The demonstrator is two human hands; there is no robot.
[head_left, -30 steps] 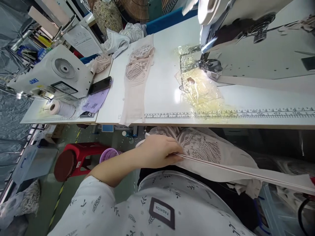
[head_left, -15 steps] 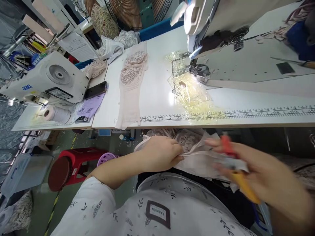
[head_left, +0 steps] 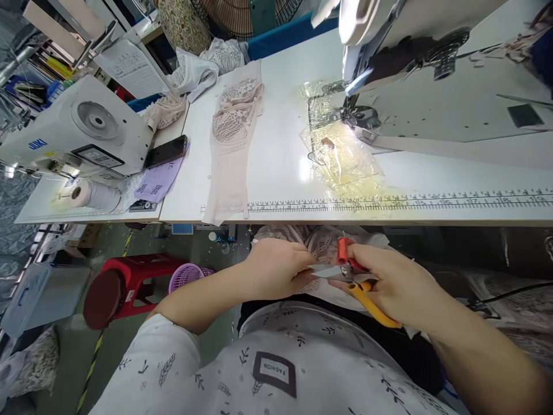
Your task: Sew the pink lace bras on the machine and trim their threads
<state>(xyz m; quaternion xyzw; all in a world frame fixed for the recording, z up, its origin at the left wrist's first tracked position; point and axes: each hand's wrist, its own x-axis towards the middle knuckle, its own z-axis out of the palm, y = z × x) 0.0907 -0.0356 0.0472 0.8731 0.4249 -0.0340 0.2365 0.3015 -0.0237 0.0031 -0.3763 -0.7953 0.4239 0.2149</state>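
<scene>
My right hand [head_left: 391, 276] is closed on a pair of scissors [head_left: 370, 302] with one red and one orange handle. Their blades point left and reach the fingertips of my left hand [head_left: 279, 268]. That hand pinches the edge of a pale pink lace garment [head_left: 324, 242], which hangs in front of me below the table edge. Part of the garment is hidden behind both hands and the scissors. On the table, a second pale pink lace piece [head_left: 233, 129] lies flat, its lower end at the front edge.
A sewing machine [head_left: 363, 34] stands at the right, with yellowish clear plastic [head_left: 345, 158] by its needle. Another machine [head_left: 90, 127], a thread cone [head_left: 95, 195] and a phone [head_left: 167, 151] are at left. Below are a red stool [head_left: 140, 282] and purple basket [head_left: 188, 275].
My right hand has brought the scissors left, so the blades now meet my left fingertips. My left hand stays nearly in place, pinching the garment. The view has shifted slightly.
</scene>
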